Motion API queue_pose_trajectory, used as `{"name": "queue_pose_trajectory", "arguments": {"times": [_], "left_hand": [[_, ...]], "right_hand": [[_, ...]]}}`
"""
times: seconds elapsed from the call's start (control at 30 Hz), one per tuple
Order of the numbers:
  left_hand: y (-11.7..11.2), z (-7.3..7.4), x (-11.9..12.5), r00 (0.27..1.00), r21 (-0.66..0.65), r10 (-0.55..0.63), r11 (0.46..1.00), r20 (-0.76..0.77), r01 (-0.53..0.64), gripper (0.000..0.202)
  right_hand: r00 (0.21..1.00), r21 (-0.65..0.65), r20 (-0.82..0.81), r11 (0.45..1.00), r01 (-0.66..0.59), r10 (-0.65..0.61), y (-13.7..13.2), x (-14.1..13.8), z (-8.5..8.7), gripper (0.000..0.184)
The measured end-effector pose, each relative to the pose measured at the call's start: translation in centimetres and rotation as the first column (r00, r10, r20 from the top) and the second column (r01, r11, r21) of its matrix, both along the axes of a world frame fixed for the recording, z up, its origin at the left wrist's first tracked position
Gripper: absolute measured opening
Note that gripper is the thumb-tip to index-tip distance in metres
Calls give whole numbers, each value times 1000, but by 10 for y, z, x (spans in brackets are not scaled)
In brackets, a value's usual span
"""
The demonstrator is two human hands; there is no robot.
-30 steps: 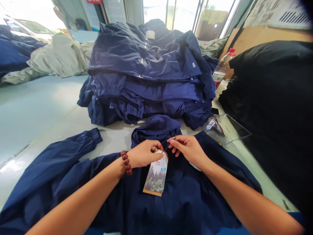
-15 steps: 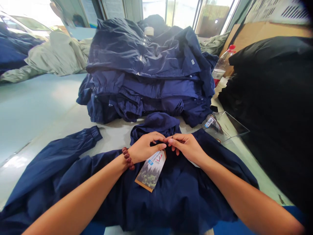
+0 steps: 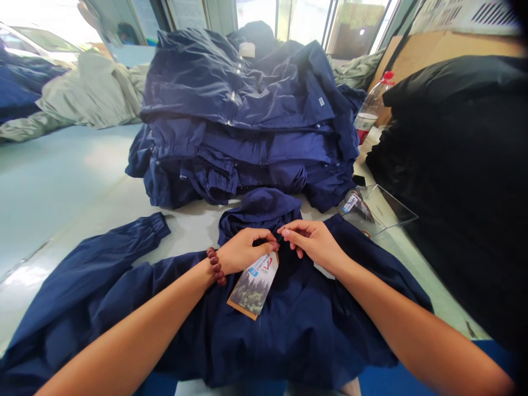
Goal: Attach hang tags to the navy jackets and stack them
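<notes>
I was working at the neck of a navy jacket [image 3: 289, 324] laid out on the table [image 3: 193, 231], with the fine cord of a card hang tag [image 3: 252, 286] in hand. My left hand [image 3: 247, 251] had its fingers [image 3: 264, 245] closed together over the top of the tag, which lay on the jacket's chest just below the hood [image 3: 259, 212]. The fingers [image 3: 293, 234] of my right hand [image 3: 317, 243] pinched the thin dark cord [image 3: 280, 238], which seemed to call for a tight, steady grip. The tag looked flat and uncreased.
</notes>
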State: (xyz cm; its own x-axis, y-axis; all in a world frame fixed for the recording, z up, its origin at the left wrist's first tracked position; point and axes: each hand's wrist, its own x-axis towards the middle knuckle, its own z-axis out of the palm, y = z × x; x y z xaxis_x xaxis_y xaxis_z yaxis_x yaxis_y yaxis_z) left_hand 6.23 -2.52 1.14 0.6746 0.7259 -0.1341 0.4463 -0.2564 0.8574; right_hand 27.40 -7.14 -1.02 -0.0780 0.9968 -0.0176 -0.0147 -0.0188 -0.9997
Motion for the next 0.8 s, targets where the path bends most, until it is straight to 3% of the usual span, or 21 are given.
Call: {"name": "queue_pose_trajectory", "arguments": {"times": [0.4, 0.8], "left_hand": [[-3, 1, -1, 1000, 22, 14, 1000, 0, -14, 28], [3, 1, -6, 1000, -35, 12, 999, 10, -11, 33]], "right_hand": [[999, 1, -44, 1000, 20, -20, 2, 6, 4, 35], [999, 17, -35, 1000, -11, 12, 8, 12, -8, 34]]}}
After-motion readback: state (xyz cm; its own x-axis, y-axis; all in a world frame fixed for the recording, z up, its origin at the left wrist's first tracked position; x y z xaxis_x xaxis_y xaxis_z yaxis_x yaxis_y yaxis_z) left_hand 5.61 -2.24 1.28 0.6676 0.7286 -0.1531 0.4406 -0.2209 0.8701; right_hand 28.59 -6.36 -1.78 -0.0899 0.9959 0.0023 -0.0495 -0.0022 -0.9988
